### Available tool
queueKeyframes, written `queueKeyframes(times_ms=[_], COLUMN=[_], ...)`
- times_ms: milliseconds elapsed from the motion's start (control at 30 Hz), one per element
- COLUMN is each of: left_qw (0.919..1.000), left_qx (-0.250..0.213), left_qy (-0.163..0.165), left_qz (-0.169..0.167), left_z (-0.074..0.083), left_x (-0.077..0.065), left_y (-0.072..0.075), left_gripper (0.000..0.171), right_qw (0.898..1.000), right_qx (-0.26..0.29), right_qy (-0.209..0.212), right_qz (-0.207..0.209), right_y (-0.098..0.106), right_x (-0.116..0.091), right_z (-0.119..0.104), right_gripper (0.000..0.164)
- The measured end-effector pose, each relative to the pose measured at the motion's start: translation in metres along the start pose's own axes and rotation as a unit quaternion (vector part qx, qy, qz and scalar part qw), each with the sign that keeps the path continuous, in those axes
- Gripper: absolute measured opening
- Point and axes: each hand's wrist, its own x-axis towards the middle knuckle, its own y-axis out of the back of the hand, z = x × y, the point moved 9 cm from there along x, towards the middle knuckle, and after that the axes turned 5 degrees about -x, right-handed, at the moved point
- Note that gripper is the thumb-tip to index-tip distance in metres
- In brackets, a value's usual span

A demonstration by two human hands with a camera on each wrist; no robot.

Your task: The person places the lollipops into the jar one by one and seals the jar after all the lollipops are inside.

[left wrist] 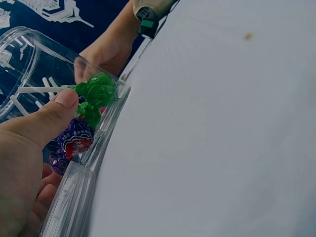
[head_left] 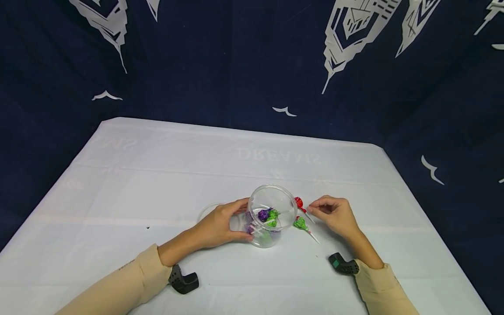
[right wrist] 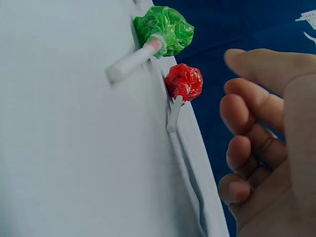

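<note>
A clear plastic jar (head_left: 272, 192) stands on the white table, tilted or upright I cannot tell, with its mouth uncovered. Inside it lie purple-wrapped lollipops (left wrist: 76, 137) and green-wrapped lollipops (left wrist: 96, 89), their white sticks pointing toward the mouth. My left hand (head_left: 220, 225) grips the jar's side between thumb and fingers. To the jar's right, a red lollipop (right wrist: 183, 81) and a green lollipop (right wrist: 165, 30) lie on the table. Beside the red one's stick hovers my right hand (head_left: 334, 214), its fingers loosely bent, thumb and forefinger apart with nothing between them in the right wrist view.
A round clear lid (head_left: 204, 211) lies flat behind my left hand, partly covered by it. The white tablecloth (head_left: 157, 188) is slightly creased, and a dark blue curtain (head_left: 220, 65) with white drawings hangs behind the table.
</note>
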Motion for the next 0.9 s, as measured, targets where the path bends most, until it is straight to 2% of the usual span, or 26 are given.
queueKeyframes(times_ms=[133,333,900], left_qw=[1.0,1.0,1.0], left_qx=[0.005,-0.002,-0.005], left_qy=[0.0,-0.004,-0.002], left_qz=[0.001,-0.001,0.0], left_z=[0.0,0.001,0.0], left_x=[0.0,0.0,0.001], left_y=[0.0,0.0,-0.001], left_gripper=[0.089,0.089,0.089], right_qw=[1.0,0.997,0.988], right_qx=[-0.01,-0.07,-0.142], right_qy=[-0.009,-0.014,0.013], right_qz=[-0.015,-0.034,-0.06], right_y=[-0.004,-0.01,-0.014], right_x=[-0.001,-0.003,-0.004], right_z=[0.012,0.045,0.043], right_gripper=[0.009,0.013,0.019])
